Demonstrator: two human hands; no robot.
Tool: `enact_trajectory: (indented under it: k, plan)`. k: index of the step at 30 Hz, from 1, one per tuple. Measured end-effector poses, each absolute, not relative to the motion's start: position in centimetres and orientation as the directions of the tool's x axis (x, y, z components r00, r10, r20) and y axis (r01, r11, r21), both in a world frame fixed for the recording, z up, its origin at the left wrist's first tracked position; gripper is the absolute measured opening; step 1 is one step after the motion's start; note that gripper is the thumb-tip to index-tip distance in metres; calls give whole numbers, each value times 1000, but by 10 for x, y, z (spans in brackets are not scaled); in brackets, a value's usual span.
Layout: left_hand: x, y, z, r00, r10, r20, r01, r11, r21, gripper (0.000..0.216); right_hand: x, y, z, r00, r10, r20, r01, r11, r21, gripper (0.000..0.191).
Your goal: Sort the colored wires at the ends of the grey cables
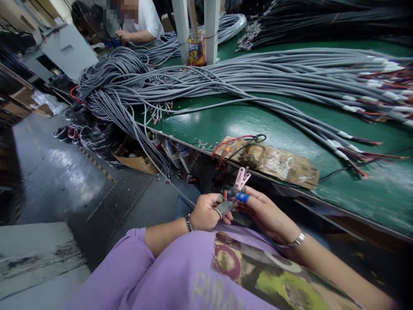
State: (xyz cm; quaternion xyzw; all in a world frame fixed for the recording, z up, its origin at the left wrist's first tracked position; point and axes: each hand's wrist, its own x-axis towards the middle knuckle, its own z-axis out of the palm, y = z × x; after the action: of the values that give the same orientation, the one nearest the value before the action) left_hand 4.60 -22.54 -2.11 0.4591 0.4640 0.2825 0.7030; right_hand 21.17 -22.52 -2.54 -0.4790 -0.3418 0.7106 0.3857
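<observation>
From where I stand, the person works close to the body, just in front of the edge of the green table. One grey cable comes down slantwise from the hanging bundle and reaches the left hand, so this hand is the nearer one. The long axis of the cable points toward the fingertips, where a few orange wires stand out between the two hands. The left fingers, one in a grey cover, are bent narrow and appear to hold the cable. The right hand, with a blue wrap on one finger, meets them from the other side; because the fingertips are small and overlap, I cannot tell whether it grips a wire. A pink clip is just above these fingers.
</observation>
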Motion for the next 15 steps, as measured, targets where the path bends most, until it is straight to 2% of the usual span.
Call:
enact_trajectory:
  k: [5, 12, 15]
  plan:
    - [45, -225, -24, 447, 808, -384, 54, 404, 913, 56, 210, -222, -21, -270, 880, -390, -118, -433, -894, 48]
    - [45, -222, -22, 448, 807, -384, 30, 416, 909, 59, 215, -220, -25, -286, 881, -377, -91, -416, -905, 52]
    - [45, -221, -21, 437, 809, -393, 13, 431, 902, 61, 219, -221, -26, -317, 882, -348, -76, -389, -918, 48]
